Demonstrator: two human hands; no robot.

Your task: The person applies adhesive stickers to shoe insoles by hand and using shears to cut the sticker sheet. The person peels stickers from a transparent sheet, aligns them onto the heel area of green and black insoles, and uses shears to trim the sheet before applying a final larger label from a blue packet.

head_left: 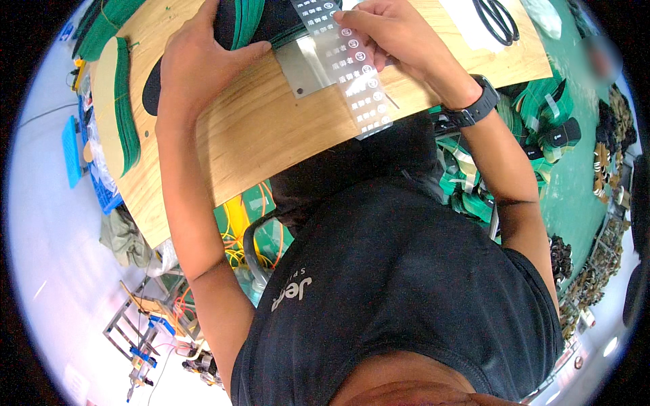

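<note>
Strip (359,82) of clear film with white marks sits at the tips of the right hand (399,34), whose thumb and forefinger pinch narrowly at its edge; from there it runs toward the wearer, its free end reaching the near edge of the wooden table (257,145). The left hand (193,64) is spread wide, thumb pointing at the strip; its other fingertips pass out of view, so whether they press anything I cannot tell. Beside that thumb, toward the far side, stands a stack of green-edged black pieces (248,24). A grey plate (291,68) lies between the thumb and the strip, partly under the film. To handle the strip well, I would pinch only its margin, clear of the marks, keep the film flat, and let the left fingers steady the stack.
</note>
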